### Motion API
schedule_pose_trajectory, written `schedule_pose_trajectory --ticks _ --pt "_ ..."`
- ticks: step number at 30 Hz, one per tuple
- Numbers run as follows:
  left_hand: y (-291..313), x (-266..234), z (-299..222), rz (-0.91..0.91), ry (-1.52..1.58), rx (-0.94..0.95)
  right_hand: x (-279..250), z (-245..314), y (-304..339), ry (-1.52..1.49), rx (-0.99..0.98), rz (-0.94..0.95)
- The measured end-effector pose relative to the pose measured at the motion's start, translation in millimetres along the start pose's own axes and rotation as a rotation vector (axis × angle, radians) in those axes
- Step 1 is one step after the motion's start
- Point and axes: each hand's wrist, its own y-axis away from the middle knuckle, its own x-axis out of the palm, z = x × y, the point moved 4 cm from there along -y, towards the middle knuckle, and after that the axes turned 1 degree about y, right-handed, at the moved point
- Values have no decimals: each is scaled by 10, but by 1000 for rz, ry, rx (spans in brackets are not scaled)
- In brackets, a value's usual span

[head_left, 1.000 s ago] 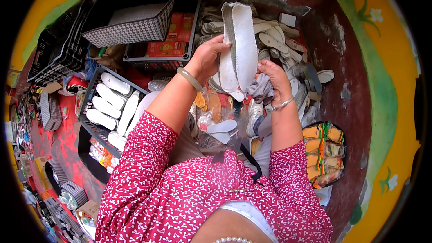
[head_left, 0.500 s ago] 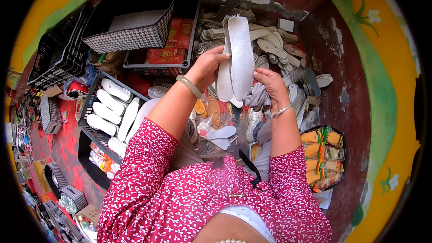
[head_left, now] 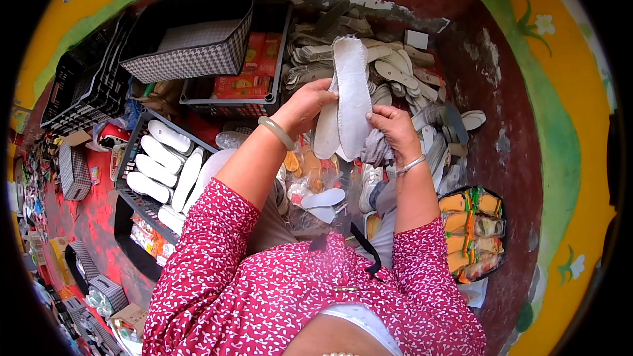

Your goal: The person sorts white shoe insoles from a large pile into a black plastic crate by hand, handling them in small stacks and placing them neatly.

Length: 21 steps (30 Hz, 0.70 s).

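Upright before me are pale felt-like insoles: a front white insole [head_left: 354, 99] with a stitched edge, and a second insole [head_left: 325, 135] partly hidden behind its left side. My left hand [head_left: 306, 104] is closed on their left edges, thumb in front. On the right, my right hand [head_left: 394, 130] pinches the front insole's edge between thumb and fingers. A bunched grey cloth [head_left: 376, 148] hangs under that hand; whether its fingers hold the cloth too is hard to see. Behind the insoles lies a heap of similar insoles [head_left: 395, 74].
At left, a dark crate [head_left: 140, 138] contains white insoles. A houndstooth basket [head_left: 191, 59] rests by a crate with red boxes [head_left: 245, 84]. Clear plastic and loose insoles [head_left: 323, 199] lie between my legs. Packaged orange-yellow goods [head_left: 471, 234] sit at right, near the dark red wall [head_left: 511, 151].
Both hands have come down slightly with the insoles. The rear insole's upper end, visible at left before, is now mostly covered by the front one.
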Motion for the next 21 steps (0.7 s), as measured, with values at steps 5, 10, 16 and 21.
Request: schedule_pose_trajectory --ticks 5,10,16,21 --pt "12 7 -9 -59 57 46 -180 78 49 -190 103 11" --pt "11 -169 -208 -151 230 202 -238 307 172 -543 86 -98" --pt "75 -79 -304 61 463 239 -355 205 83 -513 -5 -62" --pt "111 98 -228 190 579 177 -118 364 84 -322 -111 -18"
